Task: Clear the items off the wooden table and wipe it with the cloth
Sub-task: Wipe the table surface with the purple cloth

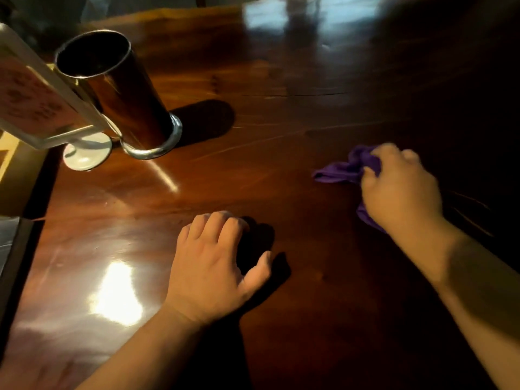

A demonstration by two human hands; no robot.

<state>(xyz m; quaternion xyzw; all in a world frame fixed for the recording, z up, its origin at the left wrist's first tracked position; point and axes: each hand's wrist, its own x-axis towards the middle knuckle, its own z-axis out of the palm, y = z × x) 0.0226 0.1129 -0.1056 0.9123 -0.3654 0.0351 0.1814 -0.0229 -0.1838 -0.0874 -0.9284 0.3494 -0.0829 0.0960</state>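
Note:
A glossy dark wooden table (281,114) fills the view. My right hand (399,187) is at the right, shut on a crumpled purple cloth (346,170) that lies pressed on the tabletop and sticks out to the left of my fingers. My left hand (216,266) rests on the table near the middle front, fingers curled and apart, holding nothing. A tall shiny metal cylinder holder (121,91) stands at the back left, its inside dark. Beside it, a sign stand on a round white base (84,156) leans in from the left edge.
The table's left edge (31,220) runs down the left side, with a grey surface beyond it. Bright light reflections lie at the front left and far back of the table. The right side is in deep shadow.

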